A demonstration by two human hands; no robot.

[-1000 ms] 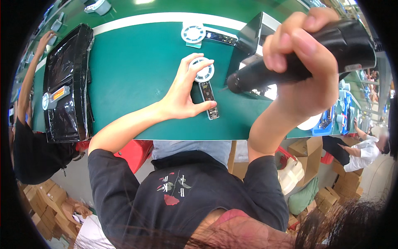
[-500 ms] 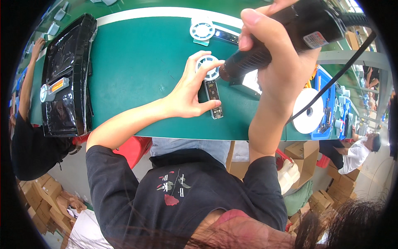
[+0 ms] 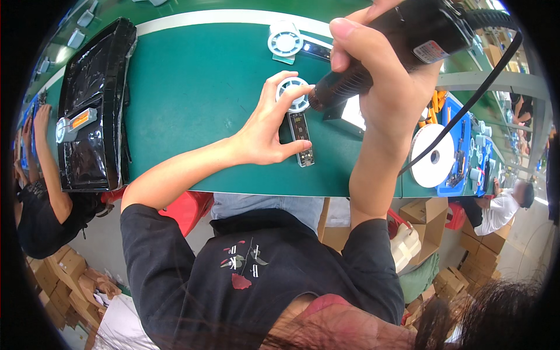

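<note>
My left hand (image 3: 265,125) grips a small handheld fan (image 3: 300,129) on the green table. Its fingers curl over the fan's pale blue round head, and the thumb presses on the dark handle strip, where a circuit board shows. In my right hand (image 3: 391,81) is a black corded electric screwdriver (image 3: 344,87), tilted with its ribbed nose at the right side of the fan head. The bit is too small or hidden to see. Just beyond stands a second pale blue fan (image 3: 286,42), with a dark strip beside it.
A black plastic-wrapped tray (image 3: 93,151) stands at the left, with a fan part (image 3: 76,125) on it. To the right are a white reel (image 3: 433,156) and a blue bin (image 3: 458,149) of parts. The tool's black cable (image 3: 472,102) hangs across that side. Co-workers sit at both sides.
My right hand and the screwdriver have shifted slightly left, with the nose still at the fan head. My left hand stays put. The co-worker at the left has moved their arms.
</note>
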